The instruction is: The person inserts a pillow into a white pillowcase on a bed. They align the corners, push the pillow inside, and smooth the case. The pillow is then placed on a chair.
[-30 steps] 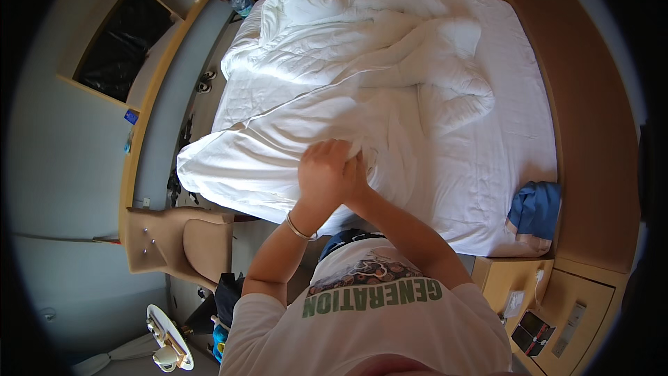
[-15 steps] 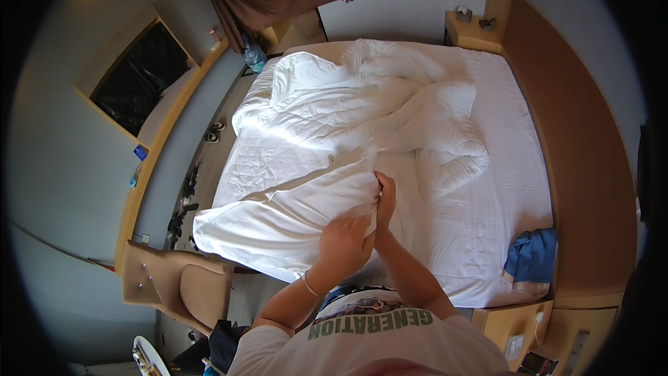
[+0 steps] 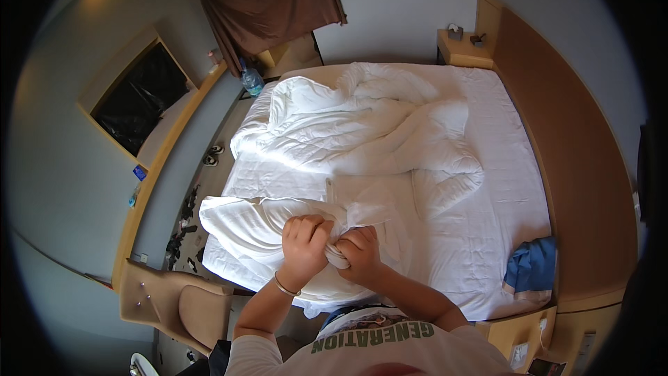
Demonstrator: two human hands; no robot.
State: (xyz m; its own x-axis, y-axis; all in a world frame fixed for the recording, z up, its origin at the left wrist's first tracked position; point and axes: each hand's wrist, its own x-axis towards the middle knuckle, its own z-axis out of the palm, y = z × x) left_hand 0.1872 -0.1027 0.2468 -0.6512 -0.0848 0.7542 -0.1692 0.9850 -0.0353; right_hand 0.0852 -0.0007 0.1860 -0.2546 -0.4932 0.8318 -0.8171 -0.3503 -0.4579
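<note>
My left hand (image 3: 305, 245), a bangle on its wrist, is closed around a gathered part of a thin white duvet cover (image 3: 240, 223). Close beside it, my right hand (image 3: 360, 254) grips the same cover, and a folded bit of cloth pokes out between the two fists. The cover spreads over the near left of the bed, its far edge raised in a loose fold. Beyond it a thick white duvet (image 3: 369, 122) lies crumpled across the bed (image 3: 501, 195). My fingertips are partly hidden in the cloth.
A blue and tan cloth (image 3: 531, 266) lies at the bed's near right corner, beside the brown headboard (image 3: 557, 146). To the left stand a tan chair (image 3: 174, 299) and a long wooden ledge (image 3: 156, 157). A water bottle (image 3: 252, 81) stands past the far left corner.
Both hands have come closer together, the left moving left and the right down toward me. The cover, stretched out before, is now bunched between them. The view has tilted up slightly.
</note>
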